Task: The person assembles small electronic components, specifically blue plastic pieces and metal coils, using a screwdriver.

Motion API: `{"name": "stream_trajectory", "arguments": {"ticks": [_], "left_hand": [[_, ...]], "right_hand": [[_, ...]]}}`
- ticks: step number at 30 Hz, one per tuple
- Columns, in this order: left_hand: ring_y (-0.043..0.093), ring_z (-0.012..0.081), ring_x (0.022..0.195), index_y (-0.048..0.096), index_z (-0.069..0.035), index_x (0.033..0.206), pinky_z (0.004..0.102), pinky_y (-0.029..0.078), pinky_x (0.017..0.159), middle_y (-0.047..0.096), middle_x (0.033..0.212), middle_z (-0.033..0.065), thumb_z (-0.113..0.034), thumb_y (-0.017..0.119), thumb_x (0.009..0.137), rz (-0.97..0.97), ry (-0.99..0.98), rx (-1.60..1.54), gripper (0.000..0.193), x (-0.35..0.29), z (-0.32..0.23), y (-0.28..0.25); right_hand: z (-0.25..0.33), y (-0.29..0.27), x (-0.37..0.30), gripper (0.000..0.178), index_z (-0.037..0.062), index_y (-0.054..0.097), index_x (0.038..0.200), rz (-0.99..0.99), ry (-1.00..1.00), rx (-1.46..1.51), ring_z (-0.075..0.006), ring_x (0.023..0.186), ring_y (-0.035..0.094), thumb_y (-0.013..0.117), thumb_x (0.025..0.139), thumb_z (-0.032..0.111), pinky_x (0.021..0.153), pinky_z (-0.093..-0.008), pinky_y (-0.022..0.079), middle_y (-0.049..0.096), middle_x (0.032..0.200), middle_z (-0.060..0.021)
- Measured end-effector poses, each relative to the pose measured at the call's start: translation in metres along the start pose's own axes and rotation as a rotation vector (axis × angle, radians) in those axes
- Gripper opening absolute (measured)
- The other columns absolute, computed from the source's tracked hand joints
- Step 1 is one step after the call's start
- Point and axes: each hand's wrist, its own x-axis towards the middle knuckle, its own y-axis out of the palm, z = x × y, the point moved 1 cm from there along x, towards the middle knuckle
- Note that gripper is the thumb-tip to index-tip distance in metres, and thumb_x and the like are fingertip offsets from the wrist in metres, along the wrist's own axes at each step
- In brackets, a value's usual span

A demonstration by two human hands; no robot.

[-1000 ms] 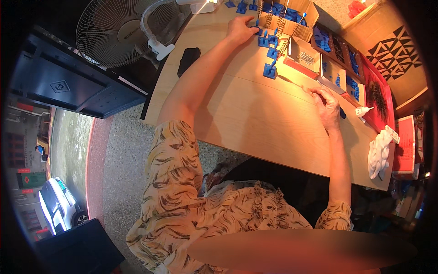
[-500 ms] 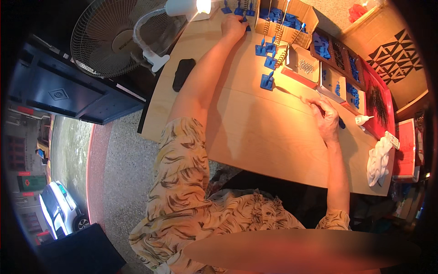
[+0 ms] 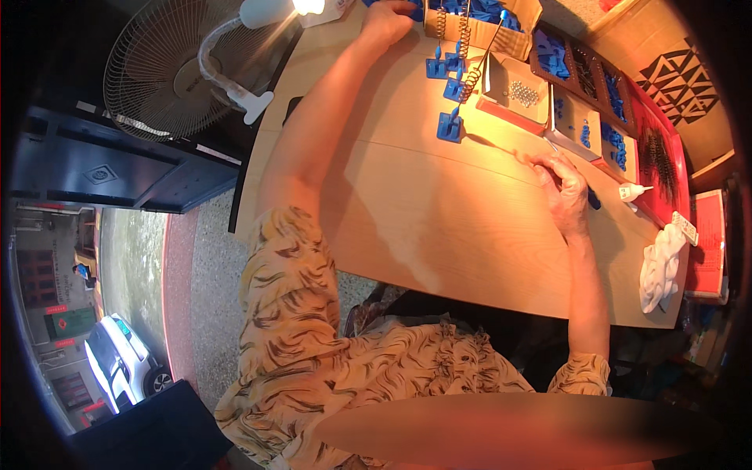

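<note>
My left hand [image 3: 387, 25] reaches to the far edge of the table, its fingers closed at a blue-based spring piece [image 3: 416, 11]; the picture's upper edge cuts off part of this. To its right several more such pieces stand upright, each with a square blue base [image 3: 450, 126], a coil spring [image 3: 471, 81] and a thin rod. My right hand [image 3: 565, 192] rests on the table at the right, fingers curled in toward the thumb. Whatever lies between those fingertips, if anything, is too small to make out. A small dark blue object [image 3: 594, 200] lies beside that hand.
Boxes of small metal parts [image 3: 523, 94] and blue parts [image 3: 586, 135] line the right side. Beyond stands a carton of blue pieces [image 3: 523, 39]. A white-tipped bottle [image 3: 631, 192] and white cloth [image 3: 660, 266] lie far right. A lamp [image 3: 258, 102] and fan [image 3: 188, 74] are left.
The view has shifted, so the table's far end sits higher in the picture. My left hand stays at the blue pieces at the far edge; my right hand stays nearly still on the table.
</note>
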Motion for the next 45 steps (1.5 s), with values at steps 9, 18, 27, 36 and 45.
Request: {"name": "stream_trajectory", "arguments": {"ticks": [9, 18, 27, 36, 45], "left_hand": [[0.067, 0.0209, 0.106, 0.056, -0.002, 0.142, 0.0371, 0.053, 0.095, 0.07, 0.119, 0.0095, -0.017, 0.087, 0.079, 0.174, -0.035, -0.086, 0.072, -0.06, -0.061, 0.015], [0.072, 0.0127, 0.089, 0.074, 0.001, 0.111, 0.0292, 0.06, 0.082, 0.077, 0.097, 0.0083, -0.006, 0.08, 0.088, 0.186, -0.093, -0.364, 0.024, -0.05, -0.076, 0.058], [0.07, 0.012, 0.086, 0.078, 0.002, 0.108, 0.0279, 0.057, 0.082, 0.078, 0.099, 0.008, -0.015, 0.082, 0.089, 0.051, 0.051, -0.216, 0.026, -0.044, -0.054, 0.021], [0.069, 0.0067, 0.084, 0.083, -0.009, 0.1, 0.0215, 0.054, 0.077, 0.079, 0.089, -0.0017, -0.024, 0.083, 0.087, -0.114, 0.05, 0.108, 0.02, 0.012, -0.005, -0.051], [0.069, 0.0087, 0.086, 0.08, -0.005, 0.111, 0.0239, 0.054, 0.079, 0.078, 0.096, 0.0016, -0.024, 0.08, 0.09, -0.061, -0.037, 0.08, 0.028, 0.051, 0.035, -0.049]], "right_hand": [[-0.005, 0.001, -0.002, 0.013, -0.0048, 0.073, 0.106, -0.021, -0.05, -0.025, -0.0175, 0.091, 0.07, 0.065, 0.097, 0.001, 0.081, -0.0287, 0.055, 0.072, 0.102, -0.0106], [-0.006, 0.001, -0.004, 0.013, -0.0036, 0.073, 0.106, -0.023, -0.03, -0.019, -0.0156, 0.09, 0.07, 0.065, 0.097, 0.002, 0.079, -0.0281, 0.055, 0.072, 0.101, -0.0097], [-0.003, 0.001, -0.003, 0.014, -0.0032, 0.074, 0.107, -0.026, -0.038, -0.044, -0.0157, 0.091, 0.07, 0.066, 0.097, 0.002, 0.08, -0.028, 0.055, 0.072, 0.102, -0.0094], [0.005, -0.001, -0.001, 0.014, -0.0038, 0.073, 0.107, -0.002, -0.033, -0.028, -0.0178, 0.091, 0.07, 0.064, 0.097, 0.0, 0.081, -0.0283, 0.055, 0.072, 0.101, -0.0099], [0.006, -0.001, 0.001, 0.014, -0.0037, 0.073, 0.107, 0.006, 0.0, -0.03, -0.0167, 0.089, 0.067, 0.064, 0.097, -0.001, 0.078, -0.0284, 0.053, 0.07, 0.099, -0.0092]]}}
